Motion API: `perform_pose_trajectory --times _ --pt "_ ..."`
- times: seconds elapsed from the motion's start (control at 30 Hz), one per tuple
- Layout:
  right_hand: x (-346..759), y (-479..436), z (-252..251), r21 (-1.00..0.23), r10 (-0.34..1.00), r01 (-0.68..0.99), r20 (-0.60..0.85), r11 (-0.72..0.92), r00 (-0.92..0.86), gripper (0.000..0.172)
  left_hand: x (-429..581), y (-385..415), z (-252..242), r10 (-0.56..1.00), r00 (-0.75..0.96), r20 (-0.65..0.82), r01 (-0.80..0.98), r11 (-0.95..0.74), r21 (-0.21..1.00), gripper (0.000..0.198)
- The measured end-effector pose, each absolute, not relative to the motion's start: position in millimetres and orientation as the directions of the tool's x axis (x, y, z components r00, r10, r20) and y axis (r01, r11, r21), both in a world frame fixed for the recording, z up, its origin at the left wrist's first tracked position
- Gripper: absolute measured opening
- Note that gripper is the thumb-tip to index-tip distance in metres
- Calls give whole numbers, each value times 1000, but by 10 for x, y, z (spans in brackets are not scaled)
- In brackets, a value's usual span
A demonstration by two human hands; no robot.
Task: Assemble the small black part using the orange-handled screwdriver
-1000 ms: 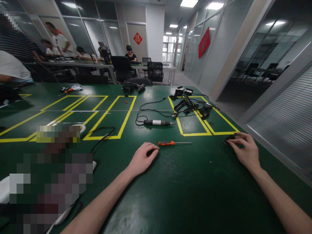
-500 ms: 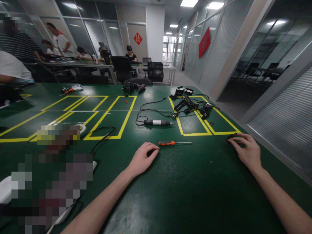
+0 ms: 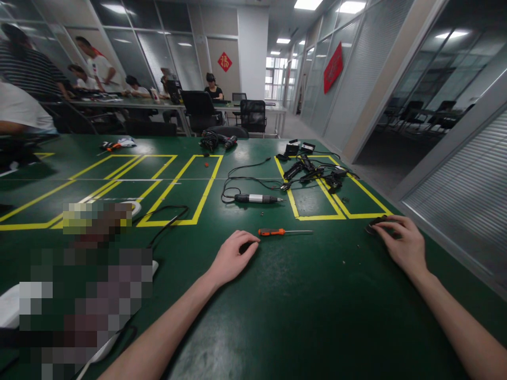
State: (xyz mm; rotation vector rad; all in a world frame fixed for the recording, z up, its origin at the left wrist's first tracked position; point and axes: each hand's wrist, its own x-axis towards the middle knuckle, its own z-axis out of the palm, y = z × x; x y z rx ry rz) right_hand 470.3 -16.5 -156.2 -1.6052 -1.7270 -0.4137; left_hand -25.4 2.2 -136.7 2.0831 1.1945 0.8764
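Note:
My left hand [image 3: 234, 256] rests on the green table with its fingers loosely curved, and a gap shows between thumb and forefinger. Nothing can be seen in it. Just beyond its fingertips lies a screwdriver [image 3: 271, 232] with an orange and black handle, its shaft pointing right. At the table's right side, my right hand [image 3: 404, 245] has thumb and fingers closed on a small flat black part [image 3: 371, 228]; its exact kind is hard to make out. Between the hands and farther back lies a pen-shaped electric screwdriver [image 3: 256, 199], black and silver, with a looped cord.
Black devices and cables [image 3: 309, 171] are heaped inside yellow tape outlines at the back right. A dark cable bundle [image 3: 209, 140] and a drill-like tool [image 3: 230, 142] lie at the far edge. A blurred-out area [image 3: 114, 285] and a cord fill the left. People sit and stand beyond.
Both hands stay almost where they were, and the right one keeps its hold on the black part. The whole view has shifted only very slightly.

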Motion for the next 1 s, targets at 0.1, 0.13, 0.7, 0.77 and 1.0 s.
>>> perform_pose_trajectory --times 0.1,0.13,0.7,0.77,1.0 --pt "4732 -170 -1577 -169 732 976 681 137 15 30 -257 23 -1359 890 385 245 514 -428 743 21" --pt "4740 -171 -1581 -146 737 981 676 130 3 30 -257 24 -1360 889 387 244 515 -428 743 21" --pt "4674 -139 -1554 -310 723 930 687 199 74 24 -251 41 -1394 886 386 258 506 -437 744 20" --pt "4625 -143 -1510 -383 714 903 687 198 135 28 -251 41 -1399 884 388 261 505 -440 743 20" --pt "4568 -100 -1491 -709 739 705 493 36 459 51 -260 28 -1387 887 391 247 511 -432 743 21"
